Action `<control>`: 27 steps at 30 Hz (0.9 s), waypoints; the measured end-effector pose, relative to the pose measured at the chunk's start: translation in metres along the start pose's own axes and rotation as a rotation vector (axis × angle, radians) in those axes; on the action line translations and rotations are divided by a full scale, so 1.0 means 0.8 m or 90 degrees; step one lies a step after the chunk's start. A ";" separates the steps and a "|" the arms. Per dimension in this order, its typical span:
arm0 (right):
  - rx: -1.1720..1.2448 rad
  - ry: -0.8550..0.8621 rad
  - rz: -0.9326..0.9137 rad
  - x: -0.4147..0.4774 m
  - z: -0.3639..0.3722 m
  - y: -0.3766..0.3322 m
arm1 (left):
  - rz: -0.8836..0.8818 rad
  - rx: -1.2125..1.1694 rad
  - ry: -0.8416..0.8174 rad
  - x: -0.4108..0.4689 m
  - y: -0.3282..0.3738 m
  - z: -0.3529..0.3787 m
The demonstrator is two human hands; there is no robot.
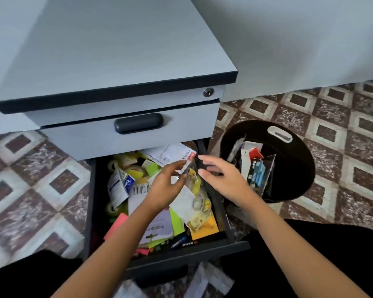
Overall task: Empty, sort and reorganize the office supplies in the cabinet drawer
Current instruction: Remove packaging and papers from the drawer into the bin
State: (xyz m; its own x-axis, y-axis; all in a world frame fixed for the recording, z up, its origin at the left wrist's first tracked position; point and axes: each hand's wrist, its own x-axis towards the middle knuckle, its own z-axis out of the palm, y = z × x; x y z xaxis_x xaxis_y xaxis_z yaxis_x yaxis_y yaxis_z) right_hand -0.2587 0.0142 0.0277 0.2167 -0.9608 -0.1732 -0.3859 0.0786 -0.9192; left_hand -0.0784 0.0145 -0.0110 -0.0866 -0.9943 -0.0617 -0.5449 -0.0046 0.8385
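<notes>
Two hands are working over the cluttered drawer point(91, 201): the left hand point(168, 186) is pinching a clear packet point(195, 186), its long axis running near to far, while the right hand point(222, 179), fingers spread, is hovering just right of it. Farther right, the bin point(297, 147) is standing on the floor.

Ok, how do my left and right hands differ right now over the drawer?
The left hand pinches a clear packet by its red-and-white header; the right hand holds nothing, fingers spread. The left hand is over the middle of the open drawer, the right hand over its right wall, nearer the black bin. Both are bare and reach forward toward that packet.
</notes>
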 end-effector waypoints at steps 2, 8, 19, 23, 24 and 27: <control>-0.018 -0.017 -0.015 0.004 0.025 -0.001 | -0.035 0.015 0.024 -0.012 -0.018 -0.013; -0.115 -0.002 -0.054 0.027 0.088 0.013 | -0.088 0.108 0.140 -0.035 -0.067 -0.048; -0.431 0.043 0.024 0.086 0.124 0.052 | -0.270 0.097 0.178 -0.032 -0.128 -0.067; -0.522 -0.010 0.060 0.091 0.127 0.063 | -0.308 0.086 0.111 -0.030 -0.132 -0.061; -0.542 0.001 0.054 0.089 0.129 0.064 | -0.304 0.106 0.095 -0.030 -0.133 -0.059; -0.598 0.038 0.032 0.083 0.132 0.063 | -0.283 0.193 0.059 -0.032 -0.133 -0.051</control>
State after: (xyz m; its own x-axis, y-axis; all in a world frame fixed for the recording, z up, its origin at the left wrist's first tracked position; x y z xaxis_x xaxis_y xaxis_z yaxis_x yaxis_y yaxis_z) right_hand -0.1686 -0.0177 -0.0673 0.1436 -0.9762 -0.1627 -0.9642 -0.1010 -0.2452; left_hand 0.0153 0.0362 -0.0765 0.2728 -0.9089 -0.3155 -0.7296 -0.4092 0.5479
